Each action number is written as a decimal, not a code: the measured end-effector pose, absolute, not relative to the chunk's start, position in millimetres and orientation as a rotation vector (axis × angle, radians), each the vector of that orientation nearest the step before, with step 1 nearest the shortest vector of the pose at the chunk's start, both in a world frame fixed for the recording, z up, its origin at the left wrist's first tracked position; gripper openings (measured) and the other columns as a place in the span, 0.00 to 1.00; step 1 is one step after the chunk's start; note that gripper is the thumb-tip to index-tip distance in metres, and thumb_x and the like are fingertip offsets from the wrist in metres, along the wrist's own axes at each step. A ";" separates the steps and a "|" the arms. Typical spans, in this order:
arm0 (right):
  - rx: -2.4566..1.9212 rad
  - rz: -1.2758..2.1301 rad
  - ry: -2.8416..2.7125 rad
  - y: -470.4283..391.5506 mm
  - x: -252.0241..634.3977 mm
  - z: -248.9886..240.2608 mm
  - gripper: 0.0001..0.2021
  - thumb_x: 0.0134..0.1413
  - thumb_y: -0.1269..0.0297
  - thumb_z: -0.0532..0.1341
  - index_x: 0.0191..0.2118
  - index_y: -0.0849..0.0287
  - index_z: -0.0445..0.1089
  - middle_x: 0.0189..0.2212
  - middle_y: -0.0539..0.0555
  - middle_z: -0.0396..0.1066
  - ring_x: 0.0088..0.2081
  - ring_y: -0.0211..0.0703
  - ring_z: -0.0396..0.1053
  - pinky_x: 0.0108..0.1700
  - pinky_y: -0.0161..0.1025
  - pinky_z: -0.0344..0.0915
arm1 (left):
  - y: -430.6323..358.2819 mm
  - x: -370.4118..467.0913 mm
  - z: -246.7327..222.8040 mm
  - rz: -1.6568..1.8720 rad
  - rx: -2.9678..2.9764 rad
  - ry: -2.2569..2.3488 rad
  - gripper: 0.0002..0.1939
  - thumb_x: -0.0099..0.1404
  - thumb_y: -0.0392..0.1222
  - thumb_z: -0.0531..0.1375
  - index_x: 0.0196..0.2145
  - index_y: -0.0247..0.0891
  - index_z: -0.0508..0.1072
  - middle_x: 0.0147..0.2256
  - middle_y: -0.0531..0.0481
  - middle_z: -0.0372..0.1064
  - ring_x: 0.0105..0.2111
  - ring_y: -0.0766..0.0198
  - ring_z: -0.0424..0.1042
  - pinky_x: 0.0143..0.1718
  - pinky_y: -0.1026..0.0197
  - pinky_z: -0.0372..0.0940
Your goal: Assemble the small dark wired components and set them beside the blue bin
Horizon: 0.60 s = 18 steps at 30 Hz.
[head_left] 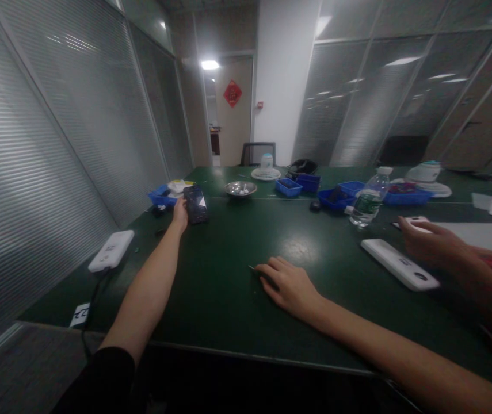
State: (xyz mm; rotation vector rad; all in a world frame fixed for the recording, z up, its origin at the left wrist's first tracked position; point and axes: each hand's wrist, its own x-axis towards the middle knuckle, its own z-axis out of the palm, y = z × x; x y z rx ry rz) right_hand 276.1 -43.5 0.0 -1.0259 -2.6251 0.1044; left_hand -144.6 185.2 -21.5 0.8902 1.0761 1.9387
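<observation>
My left hand (pixel 180 215) is stretched far forward, its fingers closed on the edge of a dark smartphone (pixel 195 205). The phone is tilted up with its black face toward me, a pale reflection on it. My right hand (pixel 286 284) rests low on the green table (pixel 224 276), fingers curled. From under its fingertips pokes the thin light tip of a slim tool (pixel 252 268); the rest of that tool is covered by the hand, so its kind is unclear. Beside the left hand stands a blue tray (pixel 159 196) with white and yellow items.
A steel bowl (pixel 240 190) and several blue trays stand farther back. To the right are a water bottle (pixel 365 201), a white power bank (pixel 399 264), and another person's hand (pixel 433 244) by a phone. A white power bank (pixel 111 250) with a cable lies left.
</observation>
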 end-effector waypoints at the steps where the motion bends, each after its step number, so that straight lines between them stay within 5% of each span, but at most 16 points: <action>1: -1.020 0.104 -2.625 -43.3 276.2 -0.3 0.17 0.72 0.63 0.57 0.62 0.55 0.71 0.47 0.58 0.73 0.46 0.48 0.70 0.41 0.41 0.69 | 185.2 -144.0 -21.0 1.952 0.863 1.045 0.16 0.64 0.44 0.58 0.48 0.38 0.70 0.36 0.51 0.74 0.36 0.63 0.75 0.42 0.63 0.70; 11: -1.014 0.090 -2.606 -44.4 276.6 -0.3 0.17 0.73 0.63 0.56 0.62 0.56 0.71 0.47 0.58 0.73 0.46 0.49 0.71 0.40 0.43 0.69 | 177.2 -130.5 -12.2 2.007 0.832 1.076 0.13 0.64 0.43 0.65 0.45 0.38 0.72 0.35 0.52 0.74 0.34 0.63 0.75 0.40 0.63 0.70; 18: -1.014 0.066 -2.594 -44.1 276.4 -0.7 0.17 0.72 0.63 0.56 0.61 0.56 0.71 0.46 0.58 0.73 0.46 0.49 0.71 0.40 0.42 0.69 | 142.3 -112.9 -14.0 1.776 0.896 1.114 0.24 0.57 0.32 0.70 0.51 0.37 0.73 0.37 0.47 0.77 0.36 0.58 0.78 0.43 0.55 0.73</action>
